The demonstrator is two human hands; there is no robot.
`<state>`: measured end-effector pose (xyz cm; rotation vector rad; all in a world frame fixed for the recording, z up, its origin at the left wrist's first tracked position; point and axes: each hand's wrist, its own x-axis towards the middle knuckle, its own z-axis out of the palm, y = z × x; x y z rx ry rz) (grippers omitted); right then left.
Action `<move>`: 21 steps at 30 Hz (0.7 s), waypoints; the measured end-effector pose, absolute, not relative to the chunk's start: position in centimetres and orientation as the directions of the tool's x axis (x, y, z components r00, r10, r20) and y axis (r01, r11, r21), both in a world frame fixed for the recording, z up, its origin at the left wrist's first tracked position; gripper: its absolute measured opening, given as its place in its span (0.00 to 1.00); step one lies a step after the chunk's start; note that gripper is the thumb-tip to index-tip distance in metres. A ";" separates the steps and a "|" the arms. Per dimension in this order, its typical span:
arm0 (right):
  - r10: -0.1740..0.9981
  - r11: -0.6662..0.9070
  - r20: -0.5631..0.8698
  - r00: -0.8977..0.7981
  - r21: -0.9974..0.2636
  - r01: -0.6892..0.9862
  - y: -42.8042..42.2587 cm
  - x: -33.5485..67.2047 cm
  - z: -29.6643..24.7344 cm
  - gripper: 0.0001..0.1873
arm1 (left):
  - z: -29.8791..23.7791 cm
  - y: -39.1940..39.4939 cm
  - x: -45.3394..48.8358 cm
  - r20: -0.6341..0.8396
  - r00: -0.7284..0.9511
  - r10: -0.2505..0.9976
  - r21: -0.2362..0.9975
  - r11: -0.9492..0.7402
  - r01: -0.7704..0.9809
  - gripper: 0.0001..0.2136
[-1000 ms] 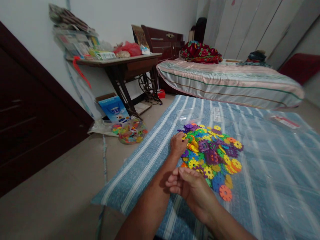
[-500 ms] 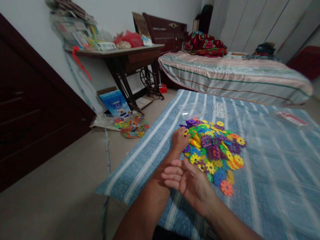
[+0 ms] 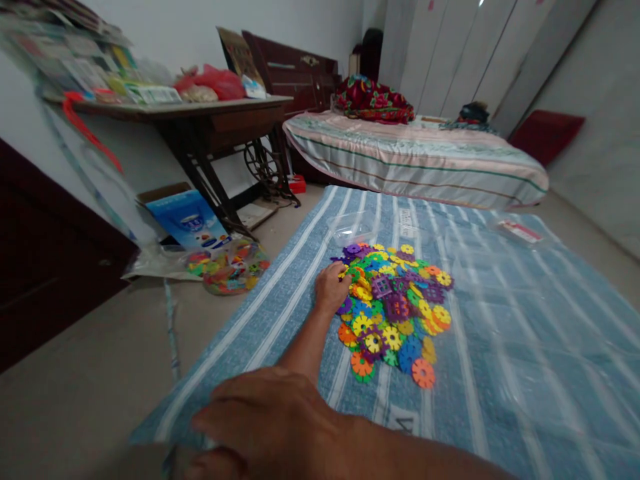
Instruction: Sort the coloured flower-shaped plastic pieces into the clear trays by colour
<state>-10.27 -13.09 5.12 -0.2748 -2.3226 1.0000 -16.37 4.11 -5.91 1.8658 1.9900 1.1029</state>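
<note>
My left hand is at the left edge of a heap of colourful plastic snowflake discs. Its fingers curl toward the discs near a small yellow piece, and the fingertips are partly hidden. In the foreground my right hand crosses over my left forearm, back of the hand up. Its fingers point left and are apart, with nothing visible in them; motion blurs them a little. Several purple square lattice pieces lie on top of the heap. An orange disc lies at its near edge.
A blue striped cloth is under the heap. A clear plastic tray lies behind it, and a red-and-white packet at the far right. On the floor at left are a bag of colourful pieces and a blue box. Beyond stands a bed.
My right hand has turned from palm up to back up and moved left and nearer across my left forearm. My left hand stays by the heap. The camera view has shifted right.
</note>
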 end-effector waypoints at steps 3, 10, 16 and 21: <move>0.405 0.763 0.442 -0.800 -0.646 0.030 -12.3 -7.0 3.7 0.12 | -6.0 4.3 -16.5 0.339 -0.188 0.922 0.623 -0.070 0.779 0.10; 0.595 0.722 0.477 -0.647 -0.671 0.169 -11.7 -1.6 0.2 0.12 | -6.1 4.6 -16.7 0.354 -0.189 0.916 0.615 -0.076 0.785 0.10; 0.733 0.668 0.616 -0.288 -0.572 0.476 -8.6 2.4 -0.6 0.08 | -6.1 5.0 -17.1 0.351 -0.170 0.921 0.622 -0.094 0.777 0.11; 0.770 0.436 0.633 -0.082 -0.427 0.792 -4.8 4.3 -0.7 0.08 | -6.3 5.6 -17.7 0.357 -0.180 0.917 0.629 -0.094 0.772 0.14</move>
